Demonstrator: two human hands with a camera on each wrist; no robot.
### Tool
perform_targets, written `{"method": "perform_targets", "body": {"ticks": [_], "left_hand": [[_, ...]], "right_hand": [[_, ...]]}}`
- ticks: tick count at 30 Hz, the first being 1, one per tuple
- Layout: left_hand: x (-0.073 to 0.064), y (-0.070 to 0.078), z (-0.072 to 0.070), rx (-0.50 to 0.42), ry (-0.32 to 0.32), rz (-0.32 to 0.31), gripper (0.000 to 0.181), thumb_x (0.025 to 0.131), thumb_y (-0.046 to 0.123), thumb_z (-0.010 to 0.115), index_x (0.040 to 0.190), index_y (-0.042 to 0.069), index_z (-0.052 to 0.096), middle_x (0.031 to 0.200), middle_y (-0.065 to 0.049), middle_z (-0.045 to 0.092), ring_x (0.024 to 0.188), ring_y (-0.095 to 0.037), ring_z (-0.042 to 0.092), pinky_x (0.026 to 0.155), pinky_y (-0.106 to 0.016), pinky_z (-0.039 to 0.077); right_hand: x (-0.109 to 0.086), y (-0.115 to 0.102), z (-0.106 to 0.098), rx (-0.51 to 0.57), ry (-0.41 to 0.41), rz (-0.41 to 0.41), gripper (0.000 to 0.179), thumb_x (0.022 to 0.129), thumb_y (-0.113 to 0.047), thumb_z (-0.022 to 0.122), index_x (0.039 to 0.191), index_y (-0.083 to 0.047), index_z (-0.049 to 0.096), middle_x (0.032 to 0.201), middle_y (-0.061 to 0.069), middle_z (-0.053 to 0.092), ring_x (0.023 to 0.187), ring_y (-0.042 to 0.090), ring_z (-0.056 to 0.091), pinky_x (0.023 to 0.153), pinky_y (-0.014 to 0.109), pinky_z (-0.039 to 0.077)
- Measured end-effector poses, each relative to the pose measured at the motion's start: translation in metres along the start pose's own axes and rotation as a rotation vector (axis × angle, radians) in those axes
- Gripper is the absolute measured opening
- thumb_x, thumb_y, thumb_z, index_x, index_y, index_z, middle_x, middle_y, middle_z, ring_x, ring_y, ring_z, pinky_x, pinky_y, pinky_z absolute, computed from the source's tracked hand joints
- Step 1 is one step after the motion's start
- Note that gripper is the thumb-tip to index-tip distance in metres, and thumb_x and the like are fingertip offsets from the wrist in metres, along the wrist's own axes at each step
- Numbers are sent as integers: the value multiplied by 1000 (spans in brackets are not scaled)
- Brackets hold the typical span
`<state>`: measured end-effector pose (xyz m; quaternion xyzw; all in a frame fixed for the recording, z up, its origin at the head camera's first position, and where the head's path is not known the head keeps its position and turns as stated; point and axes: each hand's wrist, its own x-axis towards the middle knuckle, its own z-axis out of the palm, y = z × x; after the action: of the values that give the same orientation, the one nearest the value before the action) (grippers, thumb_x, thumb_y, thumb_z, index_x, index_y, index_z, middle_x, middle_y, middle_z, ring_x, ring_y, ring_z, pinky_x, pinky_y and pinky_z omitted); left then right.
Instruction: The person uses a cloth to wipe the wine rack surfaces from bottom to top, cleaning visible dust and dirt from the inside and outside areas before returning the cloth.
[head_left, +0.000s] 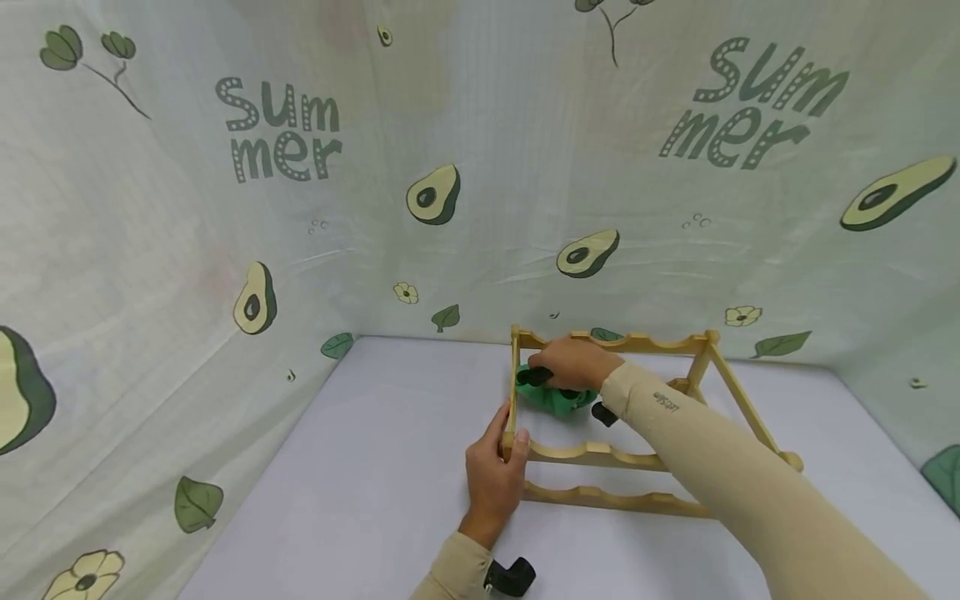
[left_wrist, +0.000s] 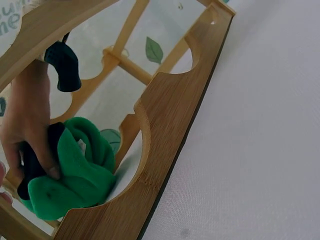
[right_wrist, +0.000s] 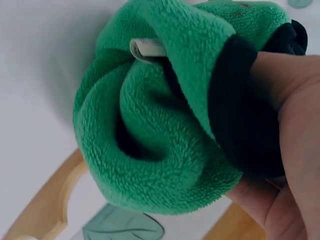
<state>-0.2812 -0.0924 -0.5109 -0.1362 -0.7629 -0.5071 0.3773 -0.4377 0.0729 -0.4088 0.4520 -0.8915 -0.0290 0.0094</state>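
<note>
My right hand (head_left: 579, 363) grips a bunched green plush cloth (right_wrist: 200, 65) by its black edging (right_wrist: 240, 110). A small white tag (right_wrist: 149, 48) sticks out of the folds. The cloth is inside the left end of a wooden rack (head_left: 596, 454) with scalloped rails, close to its end bar. My left hand (head_left: 495, 475) holds the rack's front left corner, thumb on the inner side and fingers along the outer side. In the left wrist view, the cloth lies beside a curved notch of the near rail (left_wrist: 170, 115); my right fingers press into it from above.
The rack stands on a white tabletop (head_left: 360, 467). Behind and to the left hangs a pale curtain (head_left: 495, 108) printed with avocados, leaves and lettering. Black wrist cameras (head_left: 512, 577) are strapped to both wrists. My right forearm (head_left: 720, 467) crosses over the rack's rails.
</note>
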Motion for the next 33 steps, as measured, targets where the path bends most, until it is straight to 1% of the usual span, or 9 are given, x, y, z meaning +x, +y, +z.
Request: {"method": "perform_targets", "body": {"ticks": [5, 12, 16, 20, 23, 25, 28, 29, 33], "left_hand": [[-3, 1, -1, -5, 4, 19, 45, 95, 20, 64, 137, 3, 61, 57, 10, 47, 49, 2, 39, 43, -15, 35], [-7, 1, 2, -30, -16, -13, 46, 96, 20, 64, 139, 4, 59, 68, 4, 57, 56, -1, 45, 50, -17, 41], [-8, 2, 2, 20, 16, -4, 45, 95, 22, 65, 137, 5, 62, 63, 6, 52, 53, -1, 41, 48, -17, 37], [-5, 2, 1, 61, 31, 31, 45, 96, 24, 66, 136, 4, 62, 63, 5, 53, 54, -3, 42, 51, -18, 39], [-3, 1, 1, 66, 30, 64, 47, 96, 24, 67, 136, 1, 61, 74, -3, 64, 61, -8, 53, 59, -22, 48], [-2, 0, 1, 67, 30, 78, 48, 95, 24, 68, 137, 0, 60, 92, -10, 72, 73, -12, 63, 66, -26, 53], [-2, -1, 0, 59, 26, 82, 49, 95, 24, 68, 137, -1, 59, 118, -15, 70, 92, -19, 69, 76, -33, 56], [-2, -1, 0, 57, 24, 82, 50, 96, 24, 68, 137, -1, 59, 123, -15, 68, 95, -22, 70, 77, -34, 56], [-2, -2, -1, 57, 20, 78, 49, 95, 25, 68, 137, 0, 59, 125, -14, 67, 99, -24, 70, 80, -34, 56]], "right_hand": [[2, -2, 5, 18, -21, 24, 20, 88, -15, 79, 106, -15, 71, 96, 1, 70, 85, 17, 66, 78, 36, 54], [3, -1, 14, -11, -85, 77, 20, 89, -15, 78, 108, -16, 72, 92, 0, 69, 80, 15, 64, 74, 35, 53], [2, 0, 13, -12, -100, 91, 21, 89, -14, 78, 109, -17, 72, 93, -1, 69, 81, 16, 64, 73, 35, 53], [0, 0, 7, -21, -97, 92, 18, 88, -10, 77, 105, -17, 73, 89, -2, 69, 77, 14, 62, 71, 34, 53], [-1, 2, 4, -23, -92, 97, 16, 88, -7, 76, 100, -17, 74, 84, -4, 68, 72, 11, 59, 68, 33, 52], [-1, 2, 2, -11, -97, 102, 15, 88, -6, 76, 99, -17, 75, 83, -5, 68, 70, 10, 58, 67, 32, 51], [-3, 3, 2, 18, -121, 126, 15, 89, -5, 75, 99, -16, 75, 84, -5, 68, 70, 9, 57, 69, 32, 51], [-4, 3, 2, 32, -129, 136, 15, 89, -6, 75, 101, -16, 75, 85, -5, 68, 72, 9, 58, 70, 32, 51], [-8, 5, 2, 77, -139, 166, 18, 89, -7, 75, 106, -15, 75, 92, -4, 70, 79, 11, 61, 76, 35, 52]]}}
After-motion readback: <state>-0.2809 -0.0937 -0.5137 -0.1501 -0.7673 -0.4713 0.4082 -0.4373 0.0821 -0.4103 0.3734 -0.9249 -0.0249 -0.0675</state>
